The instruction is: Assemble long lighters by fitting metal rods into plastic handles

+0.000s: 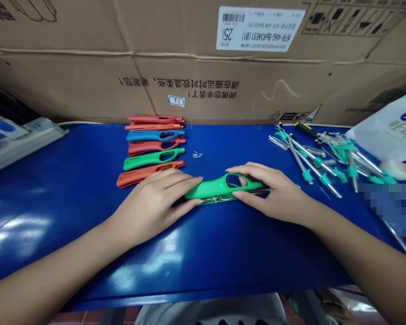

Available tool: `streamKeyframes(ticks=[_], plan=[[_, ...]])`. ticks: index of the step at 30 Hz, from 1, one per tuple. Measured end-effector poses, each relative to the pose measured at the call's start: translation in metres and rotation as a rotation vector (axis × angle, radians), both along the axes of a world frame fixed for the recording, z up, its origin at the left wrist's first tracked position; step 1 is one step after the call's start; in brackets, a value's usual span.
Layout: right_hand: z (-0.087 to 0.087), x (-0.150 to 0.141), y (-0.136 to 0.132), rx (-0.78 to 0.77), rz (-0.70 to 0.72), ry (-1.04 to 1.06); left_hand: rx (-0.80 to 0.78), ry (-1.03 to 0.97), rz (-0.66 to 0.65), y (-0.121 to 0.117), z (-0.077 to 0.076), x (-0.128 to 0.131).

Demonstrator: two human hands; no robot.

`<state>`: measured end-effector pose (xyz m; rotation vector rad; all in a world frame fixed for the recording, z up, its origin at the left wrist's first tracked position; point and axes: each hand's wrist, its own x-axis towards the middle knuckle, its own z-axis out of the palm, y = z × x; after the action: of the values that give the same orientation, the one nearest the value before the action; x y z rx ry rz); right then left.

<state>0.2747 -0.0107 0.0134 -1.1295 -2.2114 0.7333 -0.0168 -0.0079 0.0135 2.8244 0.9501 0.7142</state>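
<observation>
A green plastic lighter casing (216, 187) lies flat on the blue table (223, 253), with a thin metal part showing along its lower edge. My left hand (159, 203) grips its left end between thumb and fingers. My right hand (267, 189) presses on its right end, fingers curled over the top and thumb at the near edge.
A row of red, blue and green casings (154, 149) lies behind my left hand. A pile of metal tubes with teal fittings (321, 158) sits at the right. Small metal bits (197, 155) lie mid-table. Cardboard boxes (203, 67) wall the back; a white bag (389, 131) is far right.
</observation>
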Motion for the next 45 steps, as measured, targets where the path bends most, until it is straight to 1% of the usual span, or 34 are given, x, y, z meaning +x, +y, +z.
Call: streamKeyframes(ticks=[3, 6, 10, 16, 33, 41, 45], plan=[[-0.0031, 0.0012, 0.0013, 0.112, 0.07, -0.142, -0.039, 0.028, -0.014, -0.0004, 0.0001, 0.0012], [-0.0063, 0.0021, 0.004, 0.164, 0.107, -0.224, -0.056, 0.057, -0.019, -0.0001, -0.0013, 0.0014], [-0.008, 0.0034, 0.0063, 0.202, 0.121, -0.279, -0.084, 0.08, -0.017, 0.0002, -0.0044, 0.001], [-0.0086, 0.0043, 0.0072, 0.184, 0.144, -0.327, -0.094, 0.093, -0.015, -0.0011, -0.0066, 0.0017], [-0.0092, 0.0046, 0.007, 0.18, 0.136, -0.354, -0.112, 0.075, 0.01, -0.0034, -0.0064, 0.0041], [-0.0095, 0.0037, 0.0067, 0.17, 0.137, -0.363, -0.152, 0.091, 0.02, -0.0036, -0.0074, 0.0033], [-0.0098, 0.0041, 0.007, 0.168, 0.131, -0.354, -0.201, 0.087, 0.032, -0.0052, -0.0065, 0.0042]])
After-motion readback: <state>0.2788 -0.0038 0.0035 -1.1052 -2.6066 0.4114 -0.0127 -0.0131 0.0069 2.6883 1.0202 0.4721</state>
